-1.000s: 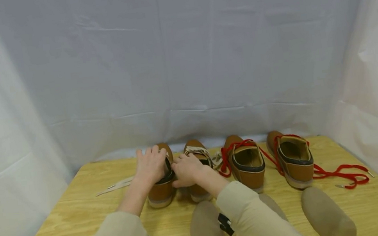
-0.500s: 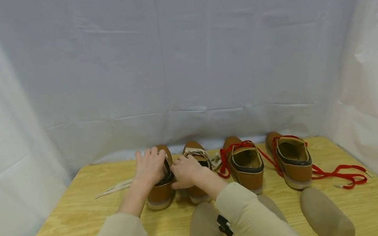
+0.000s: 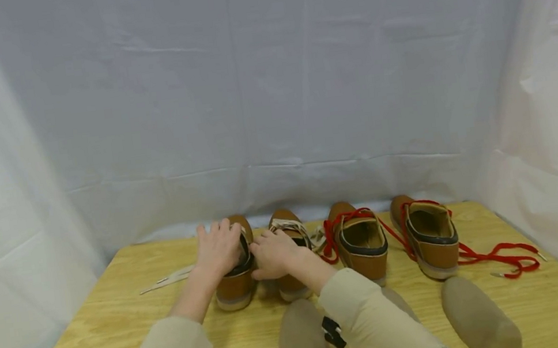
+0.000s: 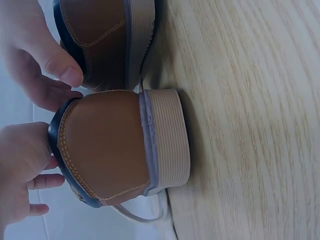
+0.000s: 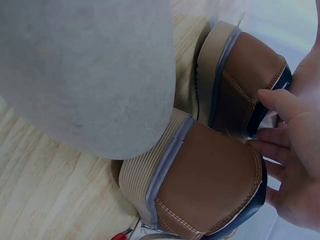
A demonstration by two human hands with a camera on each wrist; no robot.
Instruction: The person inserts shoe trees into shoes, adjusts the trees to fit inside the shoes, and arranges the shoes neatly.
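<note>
Two brown leather shoes with cream laces stand side by side, heels toward me. My left hand [image 3: 217,250] lies over the leftmost shoe [image 3: 234,289]. In the left wrist view its fingers [image 4: 45,181] hang bent along the shoe's side, while the thumb goes behind the dark collar, where its tip is hidden. My right hand [image 3: 275,254] is above the second shoe [image 3: 293,285], its fingers reaching left to the first shoe's collar. The right wrist view shows the right thumb [image 5: 277,100] beside that collar; whether it pinches there is unclear.
A cream lace [image 3: 171,279] trails left on the wooden table [image 3: 95,336]. To the right stand a third shoe [image 3: 368,264] and a fourth shoe [image 3: 437,253], with a loose red lace [image 3: 503,255]. Beige shoe-like pieces [image 3: 301,339] lie in front. White sheets hang around.
The head view has shifted slightly, so everything appears a little further left and lower. The hands and shoes otherwise keep nearly the same positions.
</note>
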